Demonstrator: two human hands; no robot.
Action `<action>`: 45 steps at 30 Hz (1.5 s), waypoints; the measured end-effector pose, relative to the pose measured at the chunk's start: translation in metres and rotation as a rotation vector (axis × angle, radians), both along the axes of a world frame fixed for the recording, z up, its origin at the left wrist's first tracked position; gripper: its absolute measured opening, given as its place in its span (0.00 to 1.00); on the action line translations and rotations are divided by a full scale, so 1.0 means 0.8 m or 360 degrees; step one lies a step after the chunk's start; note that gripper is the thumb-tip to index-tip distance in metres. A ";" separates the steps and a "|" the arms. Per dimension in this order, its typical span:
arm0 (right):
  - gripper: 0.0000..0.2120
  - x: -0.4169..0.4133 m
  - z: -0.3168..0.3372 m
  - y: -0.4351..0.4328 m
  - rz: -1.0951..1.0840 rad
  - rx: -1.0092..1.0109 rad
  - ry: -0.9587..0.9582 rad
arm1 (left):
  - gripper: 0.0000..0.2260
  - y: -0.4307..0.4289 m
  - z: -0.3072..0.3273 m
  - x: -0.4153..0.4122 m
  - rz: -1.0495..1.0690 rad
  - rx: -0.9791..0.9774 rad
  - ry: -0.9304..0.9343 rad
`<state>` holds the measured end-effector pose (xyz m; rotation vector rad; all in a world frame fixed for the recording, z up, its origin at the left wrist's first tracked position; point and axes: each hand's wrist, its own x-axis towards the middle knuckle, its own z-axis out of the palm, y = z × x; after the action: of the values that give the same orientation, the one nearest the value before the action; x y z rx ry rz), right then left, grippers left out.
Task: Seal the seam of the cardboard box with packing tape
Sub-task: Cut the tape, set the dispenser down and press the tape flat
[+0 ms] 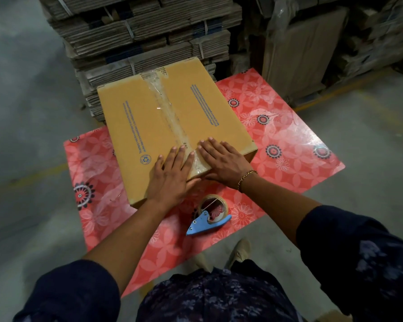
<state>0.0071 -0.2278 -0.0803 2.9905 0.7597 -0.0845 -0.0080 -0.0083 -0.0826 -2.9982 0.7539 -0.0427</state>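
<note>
Cardboard box [172, 126] lies flat-side up on the pink flowered surface [289, 140], and everything here is placed from it. A strip of clear packing tape [166, 108] already runs along its centre seam from the far edge to the near edge, where it folds over the near corner. Both hands rest on the box's near end, on either side of the seam: the left hand [172, 175] flat with fingers spread just left of the tape, the right hand [221, 159] flat just right of it, its thumb dropping over the near side. Neither grip is closed on anything; the fingers are apart and lie open against the cardboard and tape. The tape dispenser [209, 213], blue with its roll still mounted, lies on the surface just in front of the box, apart from both hands. By the look of it the taping itself is done and the work in hand is pressing the tape's end down. What seems left is smoothing the strip; whether the far end is stuck down well cannot be told.
</note>
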 end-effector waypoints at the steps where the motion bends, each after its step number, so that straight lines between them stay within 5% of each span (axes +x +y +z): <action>1: 0.44 0.000 0.001 0.001 0.0004 -0.0008 0.0003 | 0.35 -0.001 0.000 0.000 -0.0001 0.0016 0.0004; 19: 0.40 0.007 0.022 -0.004 0.0085 -0.0162 0.0155 | 0.35 -0.007 0.012 0.001 0.0036 0.0075 0.0149; 25: 0.39 0.002 0.024 0.000 0.0067 -0.0173 0.0194 | 0.49 -0.003 0.017 -0.005 0.0014 0.0145 0.0192; 34: 0.43 0.002 0.022 0.004 0.0003 -0.0109 0.0166 | 0.35 -0.012 0.006 -0.003 0.0130 -0.0018 -0.0002; 45: 0.39 0.011 0.021 -0.006 0.0129 -0.0055 0.0133 | 0.38 -0.012 0.003 0.003 0.0112 0.0116 0.0104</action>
<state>0.0158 -0.2330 -0.0632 2.9359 0.8771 -0.2178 -0.0060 -0.0179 -0.0805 -2.9666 0.6402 0.0838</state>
